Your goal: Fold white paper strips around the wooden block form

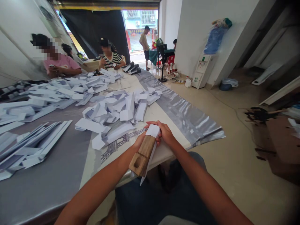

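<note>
A brown wooden block (146,148) with a rounded hollow near its near end slants over the table's front edge. White folded paper (153,130) covers the block's far end, and a paper strip hangs along its underside. My left hand (141,137) is closed along the block's left side, partly hidden behind it. With fingers wrapped round the paper-covered end, my right hand (166,132) grips from the right. Just beyond my hands lies a heap of white folded paper pieces (119,107).
A table (58,175) with a grey and cream cover holds more paper pieces (61,89) and a stack of paper strips (30,147) at left. Two people sit across it. A standing fan (161,59) and a water dispenser (202,70) stand behind; cardboard boxes (281,143) lie right.
</note>
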### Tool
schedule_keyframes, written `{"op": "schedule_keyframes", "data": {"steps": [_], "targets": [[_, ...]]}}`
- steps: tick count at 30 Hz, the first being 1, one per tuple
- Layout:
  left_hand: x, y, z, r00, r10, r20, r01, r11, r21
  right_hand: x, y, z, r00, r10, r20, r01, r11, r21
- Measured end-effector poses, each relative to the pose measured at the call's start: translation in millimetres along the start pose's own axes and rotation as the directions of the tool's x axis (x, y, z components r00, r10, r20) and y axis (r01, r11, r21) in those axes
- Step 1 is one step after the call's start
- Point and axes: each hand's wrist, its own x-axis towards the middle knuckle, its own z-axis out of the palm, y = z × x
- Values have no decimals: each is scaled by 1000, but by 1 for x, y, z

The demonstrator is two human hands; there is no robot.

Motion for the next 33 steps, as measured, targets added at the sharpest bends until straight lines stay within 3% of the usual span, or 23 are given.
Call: {"op": "schedule_keyframes", "data": {"steps": [8, 33], "targets": [[8, -1, -11, 998, 3, 66, -7, 998, 59, 0, 2, -1, 1000, -24, 5, 23, 999, 36], [5, 0, -6, 995, 32, 90, -41, 994, 101, 1, 4, -1, 998, -59, -3, 59, 998, 1]]}}
